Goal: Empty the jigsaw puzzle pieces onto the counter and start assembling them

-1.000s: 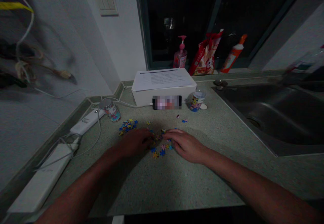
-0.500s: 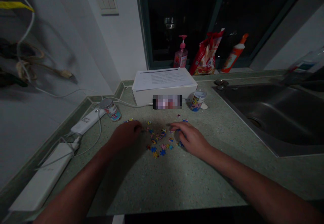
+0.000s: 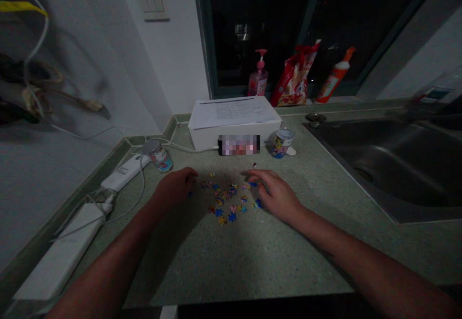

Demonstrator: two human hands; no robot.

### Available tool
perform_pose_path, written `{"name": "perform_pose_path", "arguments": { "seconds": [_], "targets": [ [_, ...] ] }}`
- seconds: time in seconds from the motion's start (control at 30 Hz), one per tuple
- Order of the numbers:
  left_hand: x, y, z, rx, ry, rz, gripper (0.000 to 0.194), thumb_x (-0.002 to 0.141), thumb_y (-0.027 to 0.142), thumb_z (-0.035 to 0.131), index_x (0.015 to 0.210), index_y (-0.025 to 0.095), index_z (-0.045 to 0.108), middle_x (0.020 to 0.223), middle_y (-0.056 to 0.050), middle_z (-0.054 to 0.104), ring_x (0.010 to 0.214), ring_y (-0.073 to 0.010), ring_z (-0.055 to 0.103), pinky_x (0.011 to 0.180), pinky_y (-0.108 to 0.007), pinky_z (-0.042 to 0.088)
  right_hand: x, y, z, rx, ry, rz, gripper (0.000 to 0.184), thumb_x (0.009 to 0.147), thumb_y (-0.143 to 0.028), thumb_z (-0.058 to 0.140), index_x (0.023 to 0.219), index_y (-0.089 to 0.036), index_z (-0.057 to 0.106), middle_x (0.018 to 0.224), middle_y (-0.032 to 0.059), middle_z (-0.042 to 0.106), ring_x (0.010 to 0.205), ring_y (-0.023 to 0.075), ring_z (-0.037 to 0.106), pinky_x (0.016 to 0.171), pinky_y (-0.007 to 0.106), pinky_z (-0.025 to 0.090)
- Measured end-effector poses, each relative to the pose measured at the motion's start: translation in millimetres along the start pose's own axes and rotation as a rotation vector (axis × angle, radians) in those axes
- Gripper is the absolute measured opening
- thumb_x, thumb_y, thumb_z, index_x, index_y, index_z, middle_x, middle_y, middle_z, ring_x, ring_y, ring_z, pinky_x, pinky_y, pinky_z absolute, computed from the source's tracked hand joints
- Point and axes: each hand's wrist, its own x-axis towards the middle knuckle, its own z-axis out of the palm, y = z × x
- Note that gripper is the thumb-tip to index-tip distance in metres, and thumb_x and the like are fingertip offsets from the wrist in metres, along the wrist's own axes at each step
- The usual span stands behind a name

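Small jigsaw puzzle pieces (image 3: 226, 194) in yellow, blue and pink lie scattered on the counter between my two hands. On the left, my left hand (image 3: 174, 185) rests with loosely curled fingers, a dark gap showing between them and no piece visible inside. A blue piece (image 3: 190, 194) sits at its inner edge. My right hand (image 3: 277, 195) hovers or rests at the right side of the pieces, thumb and forefinger apart. Beside its fingertips is another blue piece (image 3: 253, 184), and near the thumb a dark blue one (image 3: 259, 203).
Behind the pieces, a phone (image 3: 238, 145) leans on a white box (image 3: 202, 138) topped with paper. A printed can (image 3: 281, 145) stands right, a lidded jar (image 3: 159, 156) left. Power strips (image 3: 68, 247) and cables line the left wall. A sink (image 3: 361, 165) lies right.
My left hand has drawn back a little to the left, away from the pieces. The right hand has shifted slightly right, and its fingers uncover blue pieces.
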Motion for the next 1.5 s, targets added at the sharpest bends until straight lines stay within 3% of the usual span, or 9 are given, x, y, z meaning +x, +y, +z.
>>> {"name": "perform_pose_path", "arguments": {
  "seconds": [0.2, 0.37, 0.63, 0.93, 1.27, 1.5],
  "targets": [
    [0.0, -0.7, -4.8, -0.040, -0.003, -0.007, 0.030, 0.103, 0.022, 0.050, 0.121, 0.023, 0.075, 0.111, -0.005, 0.084, 0.103, -0.0240, 0.079, 0.088, -0.032, 0.055, -0.3, 0.9, 0.9, -0.006, 0.008, -0.009, 0.052, 0.091, -0.005, 0.049, 0.136, -0.025, 0.066, 0.110, 0.0061, 0.080, 0.112, 0.0253, 0.072, 0.101, 0.048, 0.057],
    [1.8, -8.4, -16.1, -0.024, 0.072, -0.068, 0.031, 0.105, 0.026, 0.047, 0.119, 0.024, 0.074, 0.112, -0.005, 0.084, 0.105, -0.0261, 0.078, 0.088, -0.034, 0.055, 0.5, -0.7, 0.2, -0.010, 0.010, 0.007, 0.051, 0.092, -0.006, 0.048, 0.135, -0.025, 0.067, 0.111, 0.0060, 0.081, 0.113, 0.0253, 0.072, 0.102, 0.047, 0.057],
    [1.2, -3.2, -4.0, -0.014, 0.001, 0.004, 0.029, 0.104, 0.025, 0.050, 0.119, 0.024, 0.074, 0.111, -0.006, 0.085, 0.103, -0.0250, 0.079, 0.088, -0.033, 0.056, 0.0, 1.1, 0.4, -0.003, 0.005, 0.014, 0.050, 0.092, -0.006, 0.047, 0.136, -0.024, 0.065, 0.111, 0.0069, 0.080, 0.113, 0.0258, 0.072, 0.102, 0.050, 0.057],
    [1.1, -6.3, -18.0, 0.000, 0.058, -0.055, 0.032, 0.105, 0.023, 0.045, 0.117, 0.023, 0.074, 0.109, -0.005, 0.085, 0.104, -0.0247, 0.079, 0.089, -0.033, 0.056, -0.3, 1.7, 1.6, -0.002, 0.006, 0.015, 0.052, 0.091, -0.005, 0.049, 0.136, -0.026, 0.067, 0.110, 0.0055, 0.080, 0.113, 0.0252, 0.072, 0.101, 0.048, 0.057],
    [-0.1, 1.8, 0.7, -0.054, -0.019, 0.083, 0.031, 0.102, 0.024, 0.051, 0.122, 0.022, 0.074, 0.116, -0.008, 0.083, 0.106, -0.0260, 0.079, 0.091, -0.035, 0.056, 0.1, 0.2, 0.5, 0.001, 0.002, 0.015, 0.050, 0.092, -0.006, 0.049, 0.135, -0.025, 0.067, 0.109, 0.0060, 0.080, 0.112, 0.0257, 0.072, 0.101, 0.048, 0.057],
    [-3.3, 13.7, 2.3, -0.104, -0.085, 0.099, 0.035, 0.096, 0.019, 0.054, 0.125, 0.020, 0.074, 0.116, -0.009, 0.083, 0.105, -0.0259, 0.078, 0.092, -0.036, 0.056, -0.5, 1.2, 2.0, 0.006, 0.010, 0.009, 0.052, 0.091, -0.005, 0.049, 0.135, -0.026, 0.066, 0.110, 0.0057, 0.080, 0.112, 0.0254, 0.072, 0.101, 0.049, 0.057]
  ]
}}
